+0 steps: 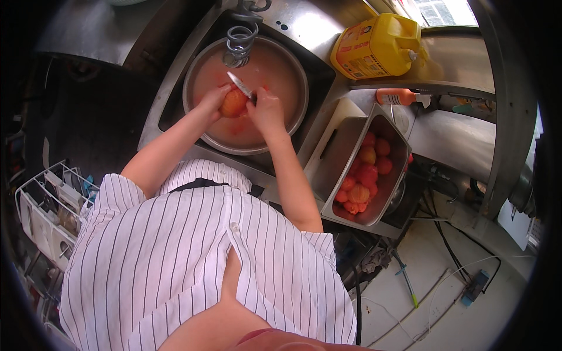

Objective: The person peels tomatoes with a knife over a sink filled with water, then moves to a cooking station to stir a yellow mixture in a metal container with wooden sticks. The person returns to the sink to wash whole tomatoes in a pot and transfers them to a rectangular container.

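Observation:
My left hand (214, 103) grips a tomato (234, 104), orange-red and partly bare of skin, above a round metal basin (303, 105). In my right hand (268, 109) is a small knife (239, 84), its blade pointing up and left across the tomato's top. The knife's handle is mostly hidden by my fingers. Cloudy pinkish water (210, 70) fills the basin, with red bits floating in it. The basin sits in a steel sink (316, 66).
A coiled spring faucet (240, 44) hangs over the basin's far side. To the right, a deep steel pan (338, 147) holds several tomatoes (366, 175). Beyond it stand a yellow jug (373, 46) and an orange bottle (395, 96). A white wire rack (52, 210) is at the left.

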